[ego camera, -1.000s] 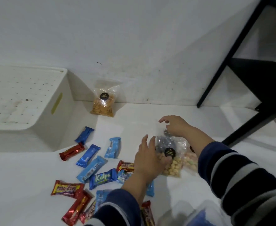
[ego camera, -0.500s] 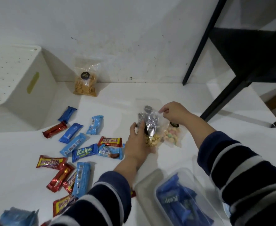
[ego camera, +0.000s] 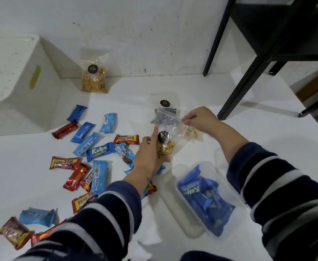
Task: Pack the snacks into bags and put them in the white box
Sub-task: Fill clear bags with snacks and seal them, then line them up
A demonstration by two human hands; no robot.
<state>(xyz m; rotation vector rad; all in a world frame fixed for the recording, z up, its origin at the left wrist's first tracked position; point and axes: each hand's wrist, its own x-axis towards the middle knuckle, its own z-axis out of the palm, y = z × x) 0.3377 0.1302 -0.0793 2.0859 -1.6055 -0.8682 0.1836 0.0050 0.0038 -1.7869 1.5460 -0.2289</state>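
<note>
My left hand (ego camera: pixel 148 157) grips a clear bag of tan crackers (ego camera: pixel 165 147) with a black round sticker, index finger raised. My right hand (ego camera: pixel 199 118) pinches the top edge of that clear bag near a crinkled silver wrapper (ego camera: pixel 164 119). A small bag of pale mixed snacks (ego camera: pixel 191 133) lies under my right hand. Another clear pouch with a black sticker (ego camera: pixel 164 103) lies just beyond. The white box (ego camera: pixel 20 85) stands at the far left. Several red and blue wrapped bars (ego camera: pixel 90 147) lie scattered on the white surface.
A bag of orange crackers (ego camera: pixel 94 80) leans against the wall at the back. A clear plastic tub with blue Kalpa packs (ego camera: pixel 205 200) sits near my right sleeve. Black metal furniture legs (ego camera: pixel 248 72) stand at the right.
The view has tilted down and shifted right. My left hand has lifted the tan cracker bag upright, and my right hand has moved to pinch its top.
</note>
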